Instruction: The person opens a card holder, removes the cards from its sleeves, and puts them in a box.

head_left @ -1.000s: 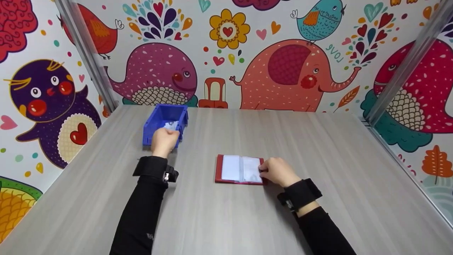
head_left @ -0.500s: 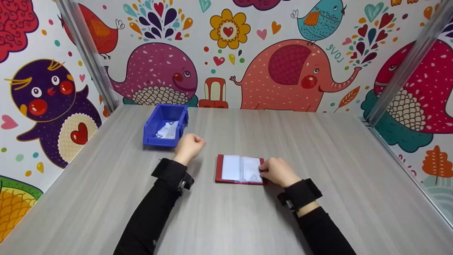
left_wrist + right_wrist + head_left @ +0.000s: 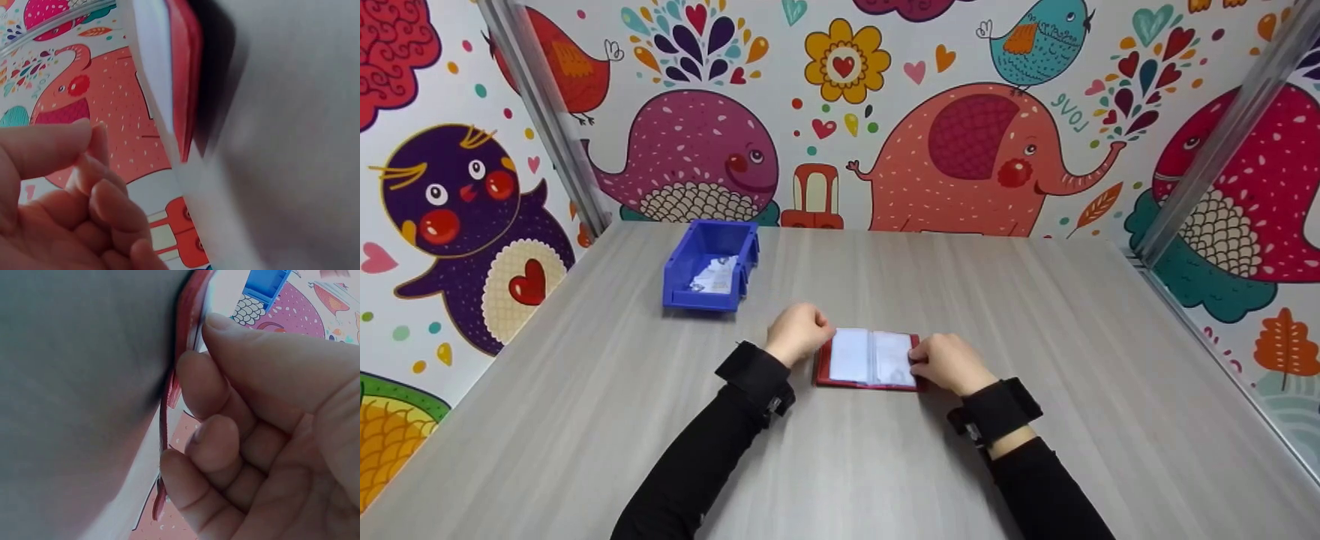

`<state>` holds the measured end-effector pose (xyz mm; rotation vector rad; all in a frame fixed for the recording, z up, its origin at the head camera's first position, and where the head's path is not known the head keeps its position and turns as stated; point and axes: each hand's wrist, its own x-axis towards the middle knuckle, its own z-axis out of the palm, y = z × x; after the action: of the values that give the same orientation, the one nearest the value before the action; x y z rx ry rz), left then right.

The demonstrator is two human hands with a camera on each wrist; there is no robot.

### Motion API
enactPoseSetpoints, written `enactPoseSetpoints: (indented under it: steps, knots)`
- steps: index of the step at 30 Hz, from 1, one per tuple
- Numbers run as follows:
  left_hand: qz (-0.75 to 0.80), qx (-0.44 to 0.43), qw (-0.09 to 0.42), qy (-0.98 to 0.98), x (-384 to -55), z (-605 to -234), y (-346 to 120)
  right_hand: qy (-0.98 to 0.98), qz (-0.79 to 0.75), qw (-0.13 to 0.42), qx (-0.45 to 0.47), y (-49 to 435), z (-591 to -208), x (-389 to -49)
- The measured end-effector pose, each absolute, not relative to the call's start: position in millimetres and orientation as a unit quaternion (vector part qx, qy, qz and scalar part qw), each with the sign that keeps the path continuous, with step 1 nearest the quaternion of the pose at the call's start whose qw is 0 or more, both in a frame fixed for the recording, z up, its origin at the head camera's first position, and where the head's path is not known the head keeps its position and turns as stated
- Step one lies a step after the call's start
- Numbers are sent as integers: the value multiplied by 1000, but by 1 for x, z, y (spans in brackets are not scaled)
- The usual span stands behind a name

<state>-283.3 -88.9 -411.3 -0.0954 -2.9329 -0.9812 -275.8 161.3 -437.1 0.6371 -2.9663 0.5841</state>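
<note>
A red card holder [image 3: 850,358] lies spread on the table, pale plastic sleeves facing up. A grey print shows faintly in its right sleeve. My right hand [image 3: 954,364] pinches its right edge; in the right wrist view the thumb [image 3: 247,349] lies on the sleeve side and the index finger curls at the red edge [image 3: 188,318]. At the holder's upper left corner is my left hand [image 3: 799,332], thumb and index fingertips together. Nothing shows between those tips in the left wrist view, where the red cover edge [image 3: 185,73] stands apart from the fingers [image 3: 115,208].
A blue bin [image 3: 701,301] stands at the back left of the table [image 3: 1005,292], with several white printed cards [image 3: 715,274] inside. Walls with cartoon animals [image 3: 960,165] and metal posts [image 3: 1222,135] border the tabletop.
My left hand has come from the blue bin, right and nearer, to the card holder's upper left corner. The cards in the bin came into view. My right hand has stayed in place.
</note>
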Motion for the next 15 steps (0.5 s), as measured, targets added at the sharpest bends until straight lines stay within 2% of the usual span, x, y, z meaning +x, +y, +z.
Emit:
enactPoseSetpoints:
  steps: [15]
  knots:
    - [-252, -48, 5, -967, -281, -420, -76, -956, 189, 23, 224, 162, -433, -276]
